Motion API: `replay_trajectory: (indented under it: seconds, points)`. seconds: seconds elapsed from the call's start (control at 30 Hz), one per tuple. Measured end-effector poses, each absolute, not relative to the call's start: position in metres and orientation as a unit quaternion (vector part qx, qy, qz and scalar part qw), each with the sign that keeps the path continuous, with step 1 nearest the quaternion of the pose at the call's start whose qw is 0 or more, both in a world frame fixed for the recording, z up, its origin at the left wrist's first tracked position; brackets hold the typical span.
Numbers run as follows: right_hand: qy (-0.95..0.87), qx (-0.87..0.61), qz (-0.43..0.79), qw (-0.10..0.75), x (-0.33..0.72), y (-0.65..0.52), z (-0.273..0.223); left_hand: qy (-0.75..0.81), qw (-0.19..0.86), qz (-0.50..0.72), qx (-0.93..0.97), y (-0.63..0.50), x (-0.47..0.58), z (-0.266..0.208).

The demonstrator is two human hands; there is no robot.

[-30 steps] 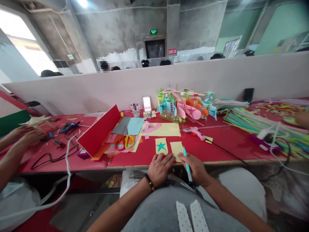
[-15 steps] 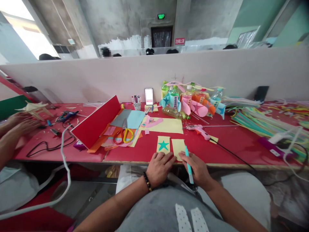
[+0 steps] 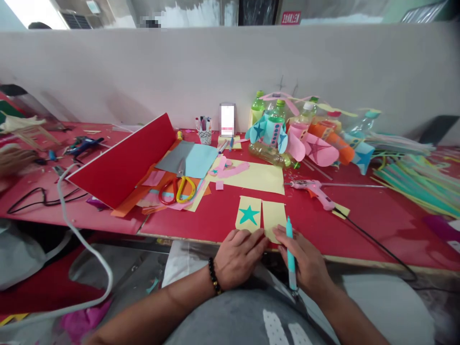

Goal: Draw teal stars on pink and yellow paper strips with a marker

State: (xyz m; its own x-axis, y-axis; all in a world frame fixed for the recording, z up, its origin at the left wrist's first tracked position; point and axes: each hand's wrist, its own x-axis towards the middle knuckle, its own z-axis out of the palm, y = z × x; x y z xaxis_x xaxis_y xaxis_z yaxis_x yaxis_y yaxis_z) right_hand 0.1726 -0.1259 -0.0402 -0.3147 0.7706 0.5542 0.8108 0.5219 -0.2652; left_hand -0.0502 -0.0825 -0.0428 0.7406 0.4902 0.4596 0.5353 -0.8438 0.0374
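Note:
My left hand (image 3: 237,255) lies flat with its fingers stretched over the lower edges of two small pale yellow paper pieces. The left yellow piece (image 3: 243,225) bears a teal star (image 3: 249,214); the right yellow piece (image 3: 273,216) looks blank. Between the thumb and fingers of my right hand (image 3: 307,256) is a turquoise marker (image 3: 290,251), its tip pointing away from me. That hand's fingertips touch the lower right of the blank piece. Whether the marker is capped I cannot tell.
A pink glue gun (image 3: 314,186) lies right on the red table (image 3: 201,225). Scissors (image 3: 186,189) rest on coloured paper at left, beside a leaning red board (image 3: 129,165). Decorated bottles (image 3: 276,129), a pen cup (image 3: 205,136) and a phone (image 3: 227,120) stand behind. Another person's hand (image 3: 16,160) is far left.
My view has tilted downward and come closer to the table. Both hands stay at the yellow pieces, and the marker is still in my right hand.

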Motion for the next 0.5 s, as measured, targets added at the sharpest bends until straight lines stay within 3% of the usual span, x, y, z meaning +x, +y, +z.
replay_trajectory:
  seconds: [0.5]
  points:
    - [-0.799,-0.492,-0.053,0.341,0.1696,-0.1262,-0.0432,-0.279,0.035,-0.236,-0.930,-0.0827,-0.0505,-0.0428]
